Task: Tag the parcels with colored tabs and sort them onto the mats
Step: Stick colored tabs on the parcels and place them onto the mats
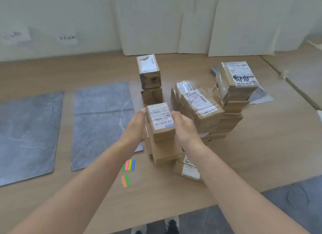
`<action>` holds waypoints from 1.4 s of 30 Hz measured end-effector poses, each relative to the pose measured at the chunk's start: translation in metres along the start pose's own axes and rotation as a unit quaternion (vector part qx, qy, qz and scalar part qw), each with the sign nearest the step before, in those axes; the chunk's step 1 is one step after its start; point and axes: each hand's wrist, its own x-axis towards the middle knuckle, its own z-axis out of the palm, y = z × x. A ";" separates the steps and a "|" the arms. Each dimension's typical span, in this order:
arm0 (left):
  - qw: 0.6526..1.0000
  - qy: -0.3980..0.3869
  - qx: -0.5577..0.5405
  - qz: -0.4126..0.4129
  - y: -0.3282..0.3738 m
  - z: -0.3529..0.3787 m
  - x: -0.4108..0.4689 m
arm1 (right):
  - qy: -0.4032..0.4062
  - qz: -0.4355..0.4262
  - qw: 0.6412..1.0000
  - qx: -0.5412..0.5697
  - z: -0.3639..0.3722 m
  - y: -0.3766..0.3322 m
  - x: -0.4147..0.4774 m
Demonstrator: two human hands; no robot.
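No parcel is seen on the two grey mats (102,122) left of the near parcel stack (165,150), and three further stacks (200,111) behind and right of it are left unsorted, so the task is judged barely begun. The colored tabs (129,165) are laid just front-left of that stack. Its top parcel (161,117), marked with a bluish strip, perhaps a tab, is gripped between the left hand (135,127) and right hand (184,127), thumbs pressed at its upper edges, the other fingers hidden behind its sides.
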 end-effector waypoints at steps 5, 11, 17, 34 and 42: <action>0.999 0.012 -0.009 -0.028 -0.008 0.017 0.025 | -0.020 0.001 1.000 -0.021 -0.005 0.009 0.030; 0.999 0.026 -0.021 -0.038 -0.019 0.026 0.051 | -0.042 0.042 0.998 -0.019 -0.005 0.017 0.061; 0.999 0.020 -0.022 -0.031 -0.024 0.023 0.066 | -0.062 0.054 0.996 -0.034 0.003 0.017 0.070; 0.993 0.042 -0.042 0.101 0.031 -0.011 0.007 | -0.056 -0.036 0.998 0.021 0.015 -0.047 0.034; 0.979 0.056 -0.064 0.185 0.051 -0.046 -0.044 | -0.054 -0.108 0.992 0.040 0.036 -0.089 -0.008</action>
